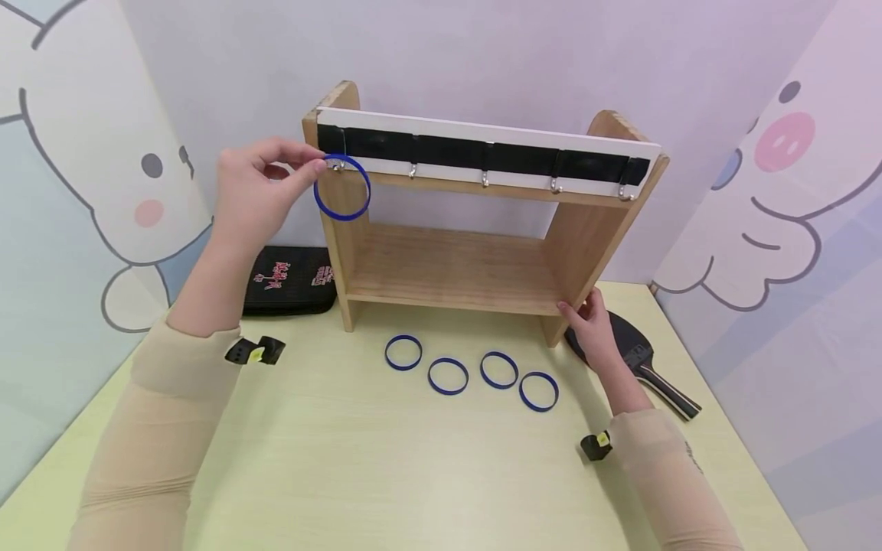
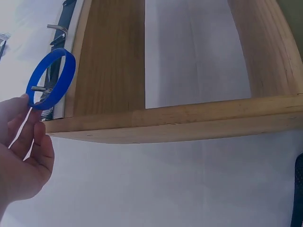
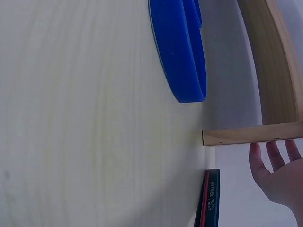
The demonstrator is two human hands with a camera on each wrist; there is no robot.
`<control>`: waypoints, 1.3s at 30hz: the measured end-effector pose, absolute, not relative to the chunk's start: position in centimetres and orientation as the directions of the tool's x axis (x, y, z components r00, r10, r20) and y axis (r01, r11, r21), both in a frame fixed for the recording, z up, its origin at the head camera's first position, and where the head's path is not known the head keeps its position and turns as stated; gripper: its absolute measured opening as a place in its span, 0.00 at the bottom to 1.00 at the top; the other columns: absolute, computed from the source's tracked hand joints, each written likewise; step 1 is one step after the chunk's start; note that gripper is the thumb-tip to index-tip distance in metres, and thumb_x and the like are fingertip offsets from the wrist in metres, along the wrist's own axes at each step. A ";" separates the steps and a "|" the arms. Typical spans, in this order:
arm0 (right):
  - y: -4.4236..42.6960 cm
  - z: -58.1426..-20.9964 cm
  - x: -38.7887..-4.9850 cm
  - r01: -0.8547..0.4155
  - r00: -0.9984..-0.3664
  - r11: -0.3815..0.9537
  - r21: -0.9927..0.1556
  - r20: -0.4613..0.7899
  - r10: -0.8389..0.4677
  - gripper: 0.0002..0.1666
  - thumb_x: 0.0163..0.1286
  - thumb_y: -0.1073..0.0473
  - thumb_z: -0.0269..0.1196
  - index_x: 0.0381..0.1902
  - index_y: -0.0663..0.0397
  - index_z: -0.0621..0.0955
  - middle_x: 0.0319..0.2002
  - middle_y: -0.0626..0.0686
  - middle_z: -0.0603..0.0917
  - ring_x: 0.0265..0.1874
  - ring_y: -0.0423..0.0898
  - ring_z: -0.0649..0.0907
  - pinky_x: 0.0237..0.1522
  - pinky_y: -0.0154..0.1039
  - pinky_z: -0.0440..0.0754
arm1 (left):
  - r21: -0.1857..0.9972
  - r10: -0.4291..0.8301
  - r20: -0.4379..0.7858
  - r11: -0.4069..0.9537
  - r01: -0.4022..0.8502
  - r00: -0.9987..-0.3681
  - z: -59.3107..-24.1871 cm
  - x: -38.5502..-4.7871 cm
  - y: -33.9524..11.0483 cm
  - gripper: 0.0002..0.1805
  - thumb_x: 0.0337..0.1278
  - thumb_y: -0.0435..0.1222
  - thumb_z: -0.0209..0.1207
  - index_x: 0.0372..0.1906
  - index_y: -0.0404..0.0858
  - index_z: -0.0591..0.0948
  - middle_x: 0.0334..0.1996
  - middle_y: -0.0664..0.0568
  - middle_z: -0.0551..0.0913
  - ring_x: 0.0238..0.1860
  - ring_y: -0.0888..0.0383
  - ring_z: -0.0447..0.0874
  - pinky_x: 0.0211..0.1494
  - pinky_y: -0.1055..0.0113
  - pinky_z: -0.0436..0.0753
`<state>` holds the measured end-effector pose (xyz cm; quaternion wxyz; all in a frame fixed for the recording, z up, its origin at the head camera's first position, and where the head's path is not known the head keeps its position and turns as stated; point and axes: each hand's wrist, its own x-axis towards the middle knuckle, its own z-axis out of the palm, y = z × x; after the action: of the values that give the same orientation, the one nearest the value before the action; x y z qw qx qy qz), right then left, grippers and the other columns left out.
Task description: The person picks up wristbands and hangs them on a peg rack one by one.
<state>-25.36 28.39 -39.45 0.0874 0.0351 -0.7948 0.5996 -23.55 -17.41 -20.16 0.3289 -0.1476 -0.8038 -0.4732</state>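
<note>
My left hand [image 1: 255, 187] pinches a thin blue ring [image 1: 342, 219] by its edge, at the leftmost metal hook [image 1: 338, 164] of a wooden rack [image 1: 455, 264]. In the left wrist view, that hook [image 2: 40, 89] shows within the opening of the blue ring [image 2: 66, 78]; whether the ring bears on it I cannot tell. Low on the rack's right side panel, my right hand [image 1: 594, 329] grips the wood, thumb at the front. Its fingertips [image 3: 255, 150] touch the panel's outer face in the right wrist view.
Several blue rings [image 1: 448, 392] lie flat on the pale table [image 1: 386, 474] before the rack. More hooks [image 1: 485, 180] line its black-taped white strip [image 1: 482, 130]. A black case [image 1: 289, 283] lies left; a table tennis bat [image 1: 637, 352] lies right. Walls stand behind and at both sides.
</note>
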 end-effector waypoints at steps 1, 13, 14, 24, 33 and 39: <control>28.4 -39.4 -25.4 -0.160 -0.983 0.277 -0.948 0.180 0.048 0.36 0.69 0.59 0.58 0.69 0.53 0.55 0.67 0.59 0.61 0.64 0.55 0.67 0.64 0.49 0.68 | 0.670 -0.085 0.662 0.512 0.537 -0.745 -20.2 -23.7 -17.4 0.15 0.55 0.43 0.64 0.41 0.36 0.86 0.30 0.70 0.82 0.39 0.65 0.76 0.39 0.74 0.71; 29.4 -41.4 -26.9 -0.164 -0.979 0.301 -0.939 0.193 0.070 0.36 0.68 0.55 0.60 0.69 0.47 0.57 0.65 0.55 0.64 0.61 0.51 0.69 0.60 0.40 0.73 | 0.710 -0.108 0.608 0.518 0.478 -0.786 -21.5 -24.7 -18.1 0.17 0.54 0.46 0.64 0.42 0.39 0.86 0.35 0.66 0.83 0.43 0.65 0.75 0.41 0.76 0.73; 29.4 -41.5 -26.9 -0.171 -0.977 0.304 -0.937 0.200 0.069 0.36 0.68 0.54 0.60 0.69 0.47 0.57 0.65 0.55 0.64 0.61 0.50 0.70 0.59 0.38 0.74 | 0.706 -0.109 0.611 0.522 0.478 -0.784 -21.6 -24.6 -18.1 0.17 0.54 0.47 0.64 0.43 0.39 0.85 0.36 0.64 0.83 0.43 0.66 0.75 0.41 0.77 0.72; 29.4 -41.6 -26.9 -0.187 -0.975 0.287 -0.939 0.213 0.063 0.35 0.68 0.56 0.59 0.68 0.48 0.57 0.64 0.56 0.65 0.59 0.48 0.71 0.53 0.30 0.74 | 0.482 0.036 0.770 0.620 0.619 -0.637 -22.3 -22.1 -16.8 0.13 0.53 0.36 0.66 0.44 0.35 0.84 0.41 0.48 0.84 0.40 0.67 0.75 0.39 0.80 0.73; 28.8 -40.3 -26.2 -0.184 -0.978 0.291 -0.939 0.206 0.045 0.37 0.69 0.58 0.59 0.69 0.54 0.54 0.67 0.60 0.62 0.64 0.56 0.67 0.64 0.52 0.66 | 0.450 0.207 0.702 0.614 0.649 -0.682 -26.5 -21.5 -15.9 0.12 0.52 0.35 0.66 0.43 0.37 0.84 0.40 0.50 0.85 0.39 0.60 0.76 0.38 0.75 0.73; 28.5 -39.6 -25.7 -0.184 -0.979 0.298 -0.937 0.203 0.032 0.38 0.69 0.60 0.58 0.69 0.57 0.52 0.68 0.63 0.60 0.65 0.59 0.65 0.65 0.58 0.62 | 0.460 0.294 0.606 0.629 0.627 -0.739 -30.3 -21.5 -14.8 0.13 0.50 0.35 0.68 0.42 0.40 0.84 0.42 0.50 0.84 0.45 0.55 0.76 0.41 0.61 0.78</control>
<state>-25.70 28.55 -39.61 0.0916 0.0474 -0.8004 0.5906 -21.47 -14.84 -30.29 0.2450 -0.2651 -0.8686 -0.3394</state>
